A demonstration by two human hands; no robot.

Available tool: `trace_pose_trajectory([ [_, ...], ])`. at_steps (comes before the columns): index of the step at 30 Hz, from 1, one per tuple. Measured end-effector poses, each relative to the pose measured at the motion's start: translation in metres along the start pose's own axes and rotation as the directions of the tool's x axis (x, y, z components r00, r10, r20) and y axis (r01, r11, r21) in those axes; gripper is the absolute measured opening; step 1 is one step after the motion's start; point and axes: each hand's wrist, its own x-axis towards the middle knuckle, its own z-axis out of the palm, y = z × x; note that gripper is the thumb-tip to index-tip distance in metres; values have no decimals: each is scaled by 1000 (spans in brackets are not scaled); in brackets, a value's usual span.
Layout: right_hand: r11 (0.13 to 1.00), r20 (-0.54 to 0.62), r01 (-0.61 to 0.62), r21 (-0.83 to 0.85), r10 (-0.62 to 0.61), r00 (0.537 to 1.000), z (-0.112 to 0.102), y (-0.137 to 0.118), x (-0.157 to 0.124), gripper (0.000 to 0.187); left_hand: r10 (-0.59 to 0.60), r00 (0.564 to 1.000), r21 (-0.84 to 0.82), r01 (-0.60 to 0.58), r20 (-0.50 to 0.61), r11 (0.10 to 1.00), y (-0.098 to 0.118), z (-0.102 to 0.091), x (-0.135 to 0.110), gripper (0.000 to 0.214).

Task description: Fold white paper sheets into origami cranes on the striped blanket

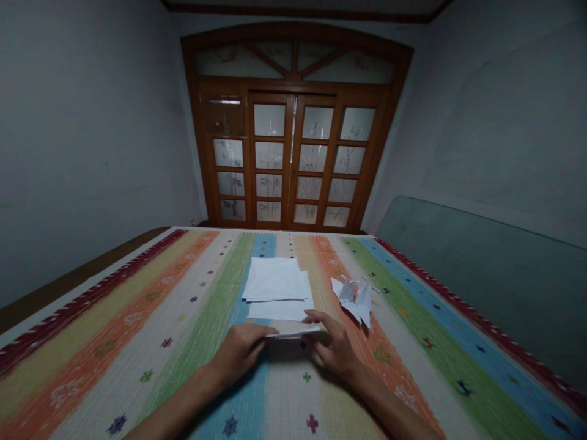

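Observation:
A folded strip of white paper [293,334] lies crosswise between my two hands, just above the tablecloth. My left hand [243,349] pinches its left end with thumb and fingers. At the right end, my right hand [332,345] has its thumb below and fingers above the paper, with the index finger stretched over the top edge. Right beyond the strip lie several white paper sheets [274,279], stacked unevenly. To the right of them rests a crumpled, folded white paper piece [355,298] with points sticking up.
A striped, patterned tablecloth [192,342] covers the long table. Along the right side stands a grey-green panel [458,263]. Wooden doors with glass panes [293,165] stand beyond the far table edge, between pale walls.

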Motion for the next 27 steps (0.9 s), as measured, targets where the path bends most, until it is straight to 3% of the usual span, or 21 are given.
trace_pose_trajectory([
  [4, 974, 26, -206, 91, 204, 979, 3, 3, 2, 18, -203, 979, -222, 194, -18, 956, 12, -8, 9, 22],
  [7, 920, 76, -336, 200, 327, 942, 6, 3, 4, 31, -337, 941, -379, 322, 29, 868, 18, -8, 14, 24],
  [10, 896, 59, -378, 234, 375, 925, 8, 2, 4, 36, -444, 892, -545, 417, 91, 727, 16, -2, 15, 31],
  [14, 937, 29, -328, 121, 327, 945, 8, -3, 3, 25, -511, 853, -585, 470, 109, 661, 6, 9, 11, 43],
  [17, 983, 83, -182, 32, 178, 980, 6, -9, 2, 13, -520, 848, -584, 476, 105, 658, 2, 13, 10, 45],
  [20, 999, 190, -7, 34, 0, 982, 6, -13, 0, 29, -544, 829, -618, 495, 127, 610, 2, 13, 10, 48],
  [22, 998, 254, 49, 29, -54, 966, 5, -15, -1, 38, -572, 809, -651, 510, 139, 563, 2, 13, 11, 53],
  [27, 999, 373, 19, -32, -5, 928, 4, -19, -4, 50, -584, 789, -702, 526, 192, 480, 3, 10, 12, 66],
])
